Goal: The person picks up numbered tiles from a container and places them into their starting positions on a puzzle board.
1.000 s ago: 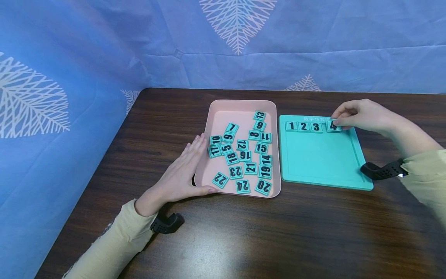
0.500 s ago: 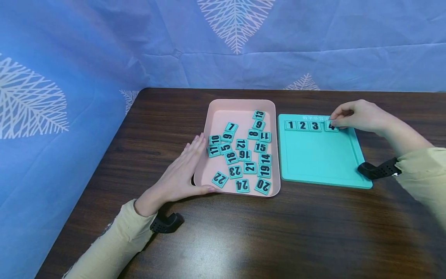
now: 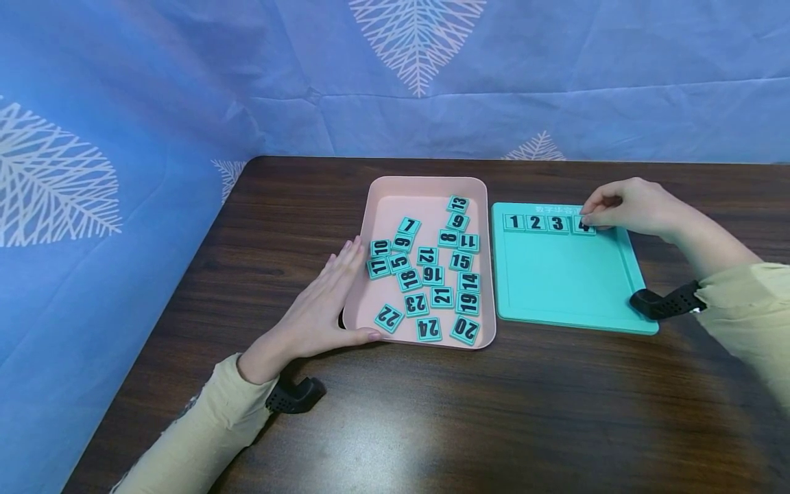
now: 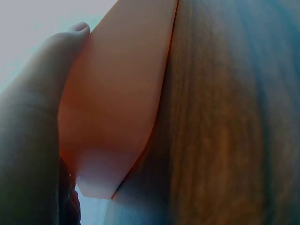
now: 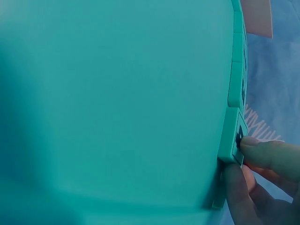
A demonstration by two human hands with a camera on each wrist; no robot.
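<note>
My left hand (image 3: 321, 302) rests against a pink tray (image 3: 395, 202), its straight fingers along the left rim and the thumb at the near left corner. In the left wrist view, the thumb lies on the tray's outer wall (image 4: 117, 84). My right hand (image 3: 642, 206) pinches a teal number 4 tile (image 3: 579, 229) at the top of a teal frame board (image 3: 568, 281). The right wrist view has the thumb on the tile's (image 5: 228, 133) face and a fingertip at its side. Tiles 1 (image 3: 514, 221), 2 (image 3: 535, 223) and 3 (image 3: 558, 224) sit in a row left of it.
Several loose number tiles lie scattered in the tray, such as 22 (image 3: 389, 318), 20 (image 3: 465, 330) and 13 (image 3: 457, 204). Tray and board stand side by side on a dark wooden table (image 3: 395, 418). A blue cloth (image 3: 296, 82) hangs behind.
My right hand has slid the 4 tile leftward toward the 3 tile, narrowing the gap between them. The left hand and the tray have stayed put.
</note>
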